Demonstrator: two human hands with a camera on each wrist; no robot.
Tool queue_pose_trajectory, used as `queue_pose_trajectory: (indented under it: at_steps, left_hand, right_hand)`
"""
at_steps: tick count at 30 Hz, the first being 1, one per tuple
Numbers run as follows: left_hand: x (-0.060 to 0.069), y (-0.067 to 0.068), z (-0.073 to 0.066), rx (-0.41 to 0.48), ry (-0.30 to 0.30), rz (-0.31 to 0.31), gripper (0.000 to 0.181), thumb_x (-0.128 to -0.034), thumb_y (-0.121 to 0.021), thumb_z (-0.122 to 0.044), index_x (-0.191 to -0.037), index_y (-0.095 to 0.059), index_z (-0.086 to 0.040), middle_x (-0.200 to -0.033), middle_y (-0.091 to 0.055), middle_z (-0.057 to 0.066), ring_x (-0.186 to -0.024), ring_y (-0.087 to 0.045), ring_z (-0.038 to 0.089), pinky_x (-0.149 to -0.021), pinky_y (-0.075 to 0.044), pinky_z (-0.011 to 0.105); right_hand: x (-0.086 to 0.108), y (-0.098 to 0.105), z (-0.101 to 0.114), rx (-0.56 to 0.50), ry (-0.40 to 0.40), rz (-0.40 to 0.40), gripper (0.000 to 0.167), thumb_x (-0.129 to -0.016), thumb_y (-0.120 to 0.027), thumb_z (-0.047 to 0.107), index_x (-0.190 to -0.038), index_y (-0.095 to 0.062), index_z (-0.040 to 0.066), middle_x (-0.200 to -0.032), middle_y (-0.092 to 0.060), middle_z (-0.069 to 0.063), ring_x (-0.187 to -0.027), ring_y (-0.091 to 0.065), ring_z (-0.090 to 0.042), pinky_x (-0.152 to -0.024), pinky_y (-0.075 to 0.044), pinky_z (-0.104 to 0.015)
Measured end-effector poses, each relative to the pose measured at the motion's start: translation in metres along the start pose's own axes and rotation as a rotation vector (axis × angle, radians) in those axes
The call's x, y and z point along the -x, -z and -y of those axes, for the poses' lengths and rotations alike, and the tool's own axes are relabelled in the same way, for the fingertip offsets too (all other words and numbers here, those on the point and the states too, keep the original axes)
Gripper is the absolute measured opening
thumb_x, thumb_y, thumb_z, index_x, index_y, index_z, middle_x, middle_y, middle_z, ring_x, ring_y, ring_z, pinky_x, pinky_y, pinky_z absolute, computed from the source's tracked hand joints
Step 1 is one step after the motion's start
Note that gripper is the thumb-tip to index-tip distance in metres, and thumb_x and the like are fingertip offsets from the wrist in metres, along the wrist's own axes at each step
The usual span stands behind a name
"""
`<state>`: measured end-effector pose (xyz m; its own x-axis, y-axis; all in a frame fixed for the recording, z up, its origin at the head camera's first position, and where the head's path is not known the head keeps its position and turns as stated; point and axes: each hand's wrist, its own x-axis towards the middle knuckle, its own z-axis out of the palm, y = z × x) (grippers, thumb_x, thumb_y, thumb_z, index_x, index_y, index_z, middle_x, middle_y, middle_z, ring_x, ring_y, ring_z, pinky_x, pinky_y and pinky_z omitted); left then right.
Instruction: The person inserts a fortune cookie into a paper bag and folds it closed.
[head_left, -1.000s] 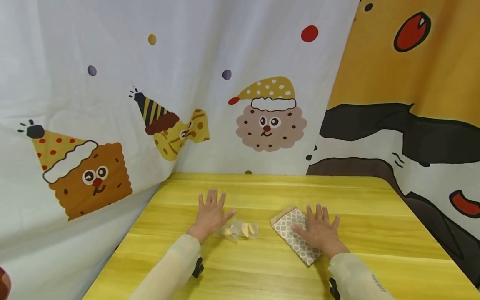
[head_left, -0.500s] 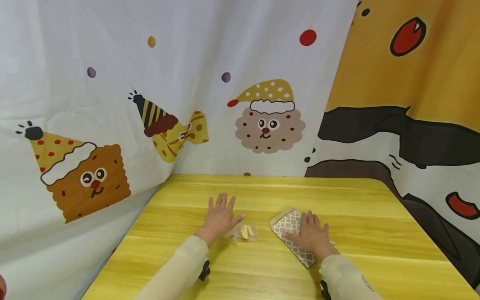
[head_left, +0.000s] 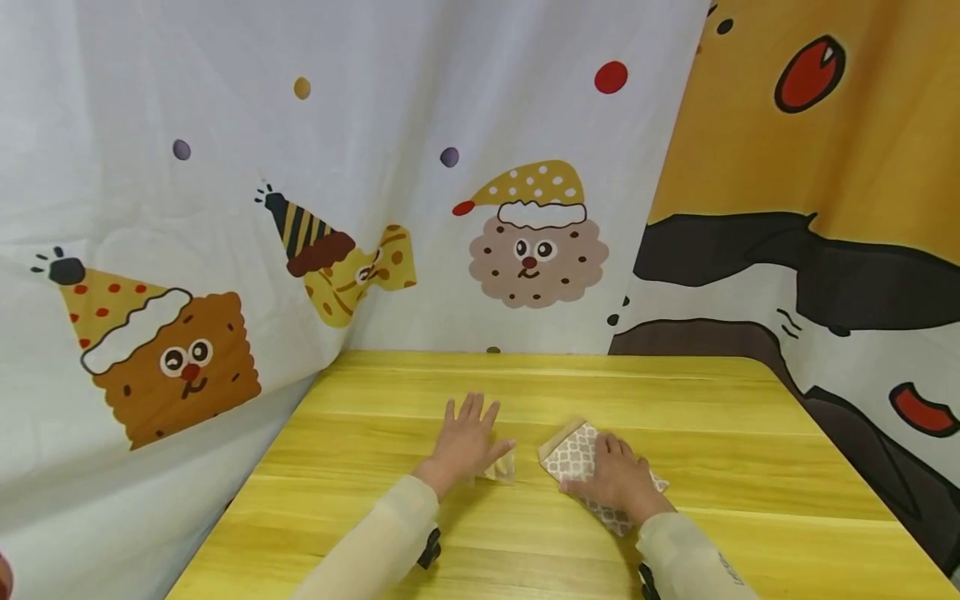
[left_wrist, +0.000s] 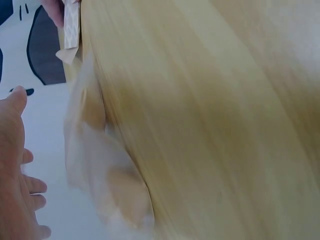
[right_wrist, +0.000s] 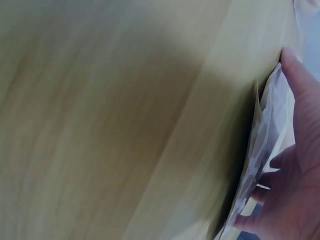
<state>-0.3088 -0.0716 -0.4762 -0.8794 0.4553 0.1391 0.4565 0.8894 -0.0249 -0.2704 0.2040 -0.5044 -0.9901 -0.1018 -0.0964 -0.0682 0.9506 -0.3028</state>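
- Yellow wood-grain table [head_left: 705,417] runs back to a printed cloth backdrop [head_left: 420,92].
- Paper bag [head_left: 579,450], grey-beige w/ wht lattice print, plain tan strip at one end; lies on table R of ctr, under R hand.
- R hand [head_left: 621,479]: clamped on bag across its width, thumb at one edge, bent fingers at the other.
- Clear wrappers [left_wrist: 107,150] w/ tan pcs [left_wrist: 127,197] inside, on table L of bag, near it but apart.
- L hand [head_left: 467,442]: fingers straight & spread apart, thumb out, beside wrappers; L wrist cam shows a gap btwn.
- View diffs: head cam gets only one end of wrappers past L hand; L wrist cam gets them lengthwise. R wrist cam shows bag edge-on, w/ a thin flap standing off it, & thumb tip at its corner.
- Writing: small dark lettering [head_left: 729,569] on R sleeve [head_left: 678,546], too small to read.
- L sleeve [head_left: 382,533] cream too; blk fitting [head_left: 430,550] at that wrist.
- Backdrop prints: cartoon snacks in party hats, dots; orange/blk/wht section far R.
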Motion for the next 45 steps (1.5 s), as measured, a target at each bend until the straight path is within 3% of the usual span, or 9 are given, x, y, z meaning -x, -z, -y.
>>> queue_pose_trajectory:
  at_steps: [10,15,22,32,35,41,45]
  left_hand:
    - [0.002,-0.003,-0.013,0.048,-0.07,0.025,0.075,-0.0991,-0.037,-0.065,-0.156,-0.033,-0.016,-0.16,-0.027,0.016,-0.148,-0.02,0.032,-0.116,-0.016,0.058]
    - [0.005,-0.002,-0.02,0.068,-0.121,0.052,0.073,-0.0992,-0.042,-0.062,-0.156,-0.034,-0.016,-0.16,-0.027,0.014,-0.148,-0.02,0.03,-0.117,-0.017,0.056]
    - [0.005,-0.006,-0.027,0.049,-0.221,0.061,0.071,-0.0985,-0.045,-0.062,-0.154,-0.037,-0.018,-0.159,-0.03,0.013,-0.148,-0.021,0.029,-0.117,-0.018,0.053]
    - [0.006,-0.009,-0.039,0.054,-0.284,0.094,0.07,-0.0974,-0.05,-0.059,-0.154,-0.038,-0.019,-0.159,-0.03,0.015,-0.148,-0.021,0.031,-0.117,-0.018,0.054]
    - [0.008,-0.01,-0.042,0.03,-0.304,0.096,0.067,-0.0975,-0.05,-0.059,-0.152,-0.042,-0.021,-0.157,-0.032,0.016,-0.147,-0.024,0.033,-0.116,-0.021,0.056]
    - [0.009,-0.013,-0.042,-0.042,-0.285,0.143,0.061,-0.0972,-0.05,-0.06,-0.148,-0.05,-0.026,-0.157,-0.033,0.014,-0.147,-0.023,0.033,-0.116,-0.02,0.056]
    - [0.009,-0.014,-0.042,-0.069,-0.275,0.163,0.06,-0.0968,-0.048,-0.063,-0.147,-0.05,-0.03,-0.158,-0.033,0.012,-0.148,-0.022,0.031,-0.116,-0.02,0.056]
  right_hand:
    - [0.005,0.001,-0.007,-0.04,0.111,0.062,0.115,-0.079,-0.065,0.073,-0.151,-0.029,-0.008,-0.156,-0.021,-0.032,-0.144,-0.018,-0.049,-0.107,-0.008,-0.075]
    - [0.006,0.0,-0.007,-0.085,0.179,0.104,0.109,-0.077,-0.073,0.064,-0.151,-0.032,-0.005,-0.159,-0.022,-0.026,-0.146,-0.017,-0.045,-0.11,-0.003,-0.071]
    - [0.007,0.004,-0.003,-0.118,0.237,0.164,0.101,-0.074,-0.083,0.053,-0.151,-0.039,0.004,-0.16,-0.023,-0.021,-0.147,-0.015,-0.042,-0.11,-0.002,-0.07]
    - [0.012,0.01,0.004,-0.122,0.301,0.187,0.096,-0.067,-0.087,0.036,-0.147,-0.046,0.006,-0.158,-0.029,-0.022,-0.146,-0.018,-0.043,-0.111,-0.004,-0.07]
    - [0.013,0.009,0.005,-0.139,0.294,0.2,0.101,-0.066,-0.088,0.042,-0.15,-0.043,0.006,-0.159,-0.026,-0.022,-0.147,-0.016,-0.042,-0.111,-0.003,-0.07]
    - [0.011,0.002,-0.001,-0.175,0.256,0.172,0.135,-0.055,-0.086,0.069,-0.155,-0.026,-0.001,-0.159,-0.017,-0.027,-0.145,-0.015,-0.045,-0.113,-0.006,-0.067]
    - [0.007,-0.005,-0.006,-0.138,0.261,0.131,0.141,-0.052,-0.082,0.076,-0.154,-0.026,-0.004,-0.159,-0.017,-0.027,-0.145,-0.017,-0.045,-0.113,-0.012,-0.065]
